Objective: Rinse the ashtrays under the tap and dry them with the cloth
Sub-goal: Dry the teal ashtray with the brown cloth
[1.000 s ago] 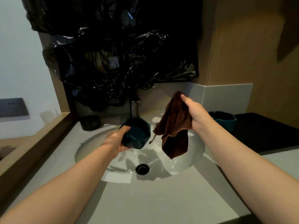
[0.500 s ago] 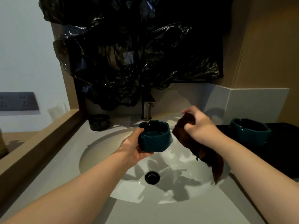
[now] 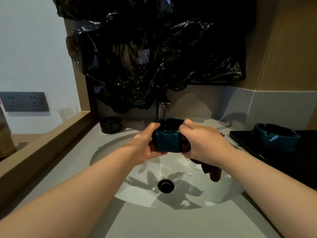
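A teal ashtray point(image 3: 167, 140) is held upright over the white sink basin point(image 3: 120, 191), just below the tap point(image 3: 164, 104). My left hand point(image 3: 147, 143) grips its left side. My right hand point(image 3: 204, 143) presses against its right side with the brown cloth point(image 3: 212, 172) bunched in the palm; the cloth's end hangs down below the wrist. A second teal ashtray point(image 3: 276, 137) stands on a black tray point(image 3: 243, 140) to the right. A black ashtray point(image 3: 111, 124) sits on the counter at the back left.
Black plastic sheeting point(image 3: 145, 57) covers the wall behind the tap. The drain point(image 3: 165, 186) lies in the basin's middle. A wooden ledge point(image 3: 44, 145) borders the counter on the left, with a wall socket panel point(image 3: 24, 101) beyond it.
My right hand has brought the cloth from beside the ashtray up against its right side. The ashtray has stayed over the basin in my left hand.
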The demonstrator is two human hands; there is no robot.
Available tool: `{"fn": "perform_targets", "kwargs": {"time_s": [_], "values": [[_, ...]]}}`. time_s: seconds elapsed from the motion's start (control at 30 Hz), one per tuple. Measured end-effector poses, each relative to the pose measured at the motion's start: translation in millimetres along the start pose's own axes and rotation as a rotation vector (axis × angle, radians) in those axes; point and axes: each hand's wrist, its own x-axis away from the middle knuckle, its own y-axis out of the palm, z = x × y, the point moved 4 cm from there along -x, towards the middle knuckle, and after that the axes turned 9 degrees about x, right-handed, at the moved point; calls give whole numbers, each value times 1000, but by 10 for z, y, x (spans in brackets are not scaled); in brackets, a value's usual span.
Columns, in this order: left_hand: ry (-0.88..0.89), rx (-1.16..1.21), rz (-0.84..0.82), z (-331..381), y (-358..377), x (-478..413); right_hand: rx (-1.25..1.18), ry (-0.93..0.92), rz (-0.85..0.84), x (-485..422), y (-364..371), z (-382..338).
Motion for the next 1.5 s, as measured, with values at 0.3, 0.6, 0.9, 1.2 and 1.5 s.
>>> {"fn": "perform_targets", "kwargs": {"time_s": [0.3,0.6,0.9,1.2,1.5], "values": [[408,-756,-207,234,-92,53,-520,200,-92,37,-103,267],[626,-886,-55,182,79,25,-800,176,-313,113,-75,418],[632,-1105,93,51,156,130,-1340,571,-134,173,77,782],[578,-1360,81,-39,147,24,-462,349,-71,34,-74,103],[606,-1396,89,-4,131,29,-577,288,7,122,7,58]]}}
